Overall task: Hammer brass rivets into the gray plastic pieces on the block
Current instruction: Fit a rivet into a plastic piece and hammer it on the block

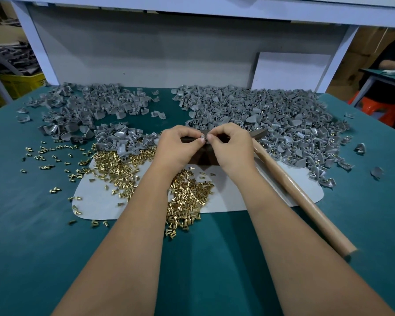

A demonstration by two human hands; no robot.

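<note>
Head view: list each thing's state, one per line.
Left hand: pinching a small gray plastic piece over the dark block.
Right hand: pinching at the same piece.
Wooden-handled hammer: lying unheld on the green table.
Brass rivets: loose in a heap.

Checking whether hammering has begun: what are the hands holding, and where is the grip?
Both the left hand and right hand pinch a small gray plastic piece at their fingertips; the hammer lies unheld.
</note>
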